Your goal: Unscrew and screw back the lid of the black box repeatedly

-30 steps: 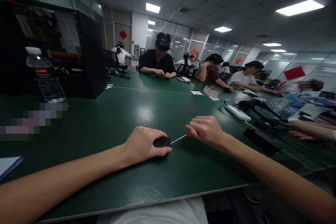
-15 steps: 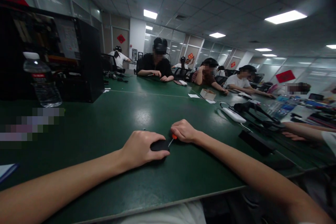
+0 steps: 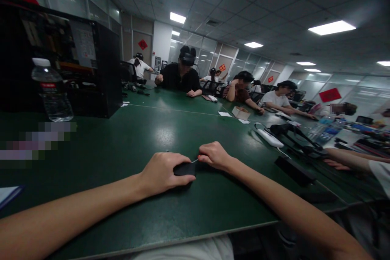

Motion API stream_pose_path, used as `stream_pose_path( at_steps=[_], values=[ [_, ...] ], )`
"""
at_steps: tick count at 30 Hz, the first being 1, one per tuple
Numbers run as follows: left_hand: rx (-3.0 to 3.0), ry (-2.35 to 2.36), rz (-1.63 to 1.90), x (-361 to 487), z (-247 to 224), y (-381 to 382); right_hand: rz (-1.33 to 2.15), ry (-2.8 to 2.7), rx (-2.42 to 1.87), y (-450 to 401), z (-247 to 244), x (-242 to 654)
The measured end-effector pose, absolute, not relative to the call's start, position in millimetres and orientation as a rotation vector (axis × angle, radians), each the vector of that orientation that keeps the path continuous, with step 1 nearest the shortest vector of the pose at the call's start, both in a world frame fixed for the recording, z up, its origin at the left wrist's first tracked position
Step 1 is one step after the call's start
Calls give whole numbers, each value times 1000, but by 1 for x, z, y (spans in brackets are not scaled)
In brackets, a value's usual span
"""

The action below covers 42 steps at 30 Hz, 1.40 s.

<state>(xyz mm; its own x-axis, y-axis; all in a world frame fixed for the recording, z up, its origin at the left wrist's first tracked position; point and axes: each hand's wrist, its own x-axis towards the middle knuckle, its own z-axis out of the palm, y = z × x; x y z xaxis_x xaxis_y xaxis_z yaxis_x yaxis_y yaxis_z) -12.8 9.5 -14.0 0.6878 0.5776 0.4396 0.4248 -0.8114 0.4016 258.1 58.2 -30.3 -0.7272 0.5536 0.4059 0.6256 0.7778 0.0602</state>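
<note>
Gripping a small black object (image 3: 184, 169) in its fingers at the frame's lower centre, our left hand (image 3: 160, 172) rests on the worktop (image 3: 131, 219); our right hand (image 3: 215, 155), just beside, closes its fingers round a screwdriver (image 3: 195, 161), shaft towards the object's right end.

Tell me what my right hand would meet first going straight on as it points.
Likely the black object gripped by your left hand; the thin-shafted tool in your right hand points at its end, though depth is unclear.
</note>
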Motion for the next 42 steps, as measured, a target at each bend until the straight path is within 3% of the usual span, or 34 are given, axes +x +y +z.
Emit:
stream_pose_path(
  at_steps=[21,32,42],
  values=[
    [2498,698,869,-17,-16,14,-383,-2561,-918,41,-19,251],
    [2496,576,660,-45,-5,36,-687,-2446,-862,26,-20,241],
    [2381,705,640,-48,-7,46,-571,-2457,-949,16,-19,235]
  ],
)
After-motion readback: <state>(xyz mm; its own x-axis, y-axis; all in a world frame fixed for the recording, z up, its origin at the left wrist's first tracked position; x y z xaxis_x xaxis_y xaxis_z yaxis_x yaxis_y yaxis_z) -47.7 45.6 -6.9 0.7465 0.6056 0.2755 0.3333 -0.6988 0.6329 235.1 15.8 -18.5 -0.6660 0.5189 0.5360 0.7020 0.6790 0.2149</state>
